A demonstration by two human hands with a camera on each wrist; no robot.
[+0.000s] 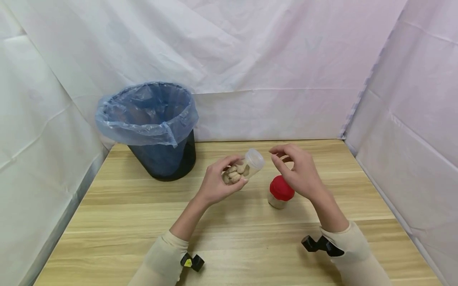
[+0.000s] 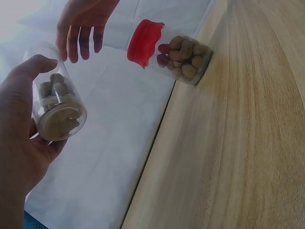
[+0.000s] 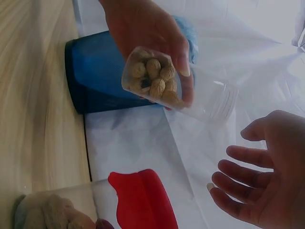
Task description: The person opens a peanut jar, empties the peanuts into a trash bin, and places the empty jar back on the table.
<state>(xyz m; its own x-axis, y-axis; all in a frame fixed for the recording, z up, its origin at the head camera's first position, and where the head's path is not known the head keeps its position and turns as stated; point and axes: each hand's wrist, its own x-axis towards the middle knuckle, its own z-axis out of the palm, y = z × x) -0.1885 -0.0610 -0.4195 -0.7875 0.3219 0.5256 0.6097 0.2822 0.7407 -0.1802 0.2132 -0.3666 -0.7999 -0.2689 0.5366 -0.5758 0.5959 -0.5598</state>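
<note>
My left hand grips a clear jar of unshelled peanuts, held above the table and tilted with its neck up to the right. In the right wrist view, the peanuts lie in the base of this jar; I cannot tell whether a clear lid covers its mouth. My right hand hovers right of the jar's mouth, apart from it, fingers loosely bent and holding nothing. Below it stands a second clear jar with a red lid and brown nuts inside, upright on the table.
At the back left of the wooden table stands a dark bin lined with a blue plastic bag. White cloth hangs behind the table and along both sides.
</note>
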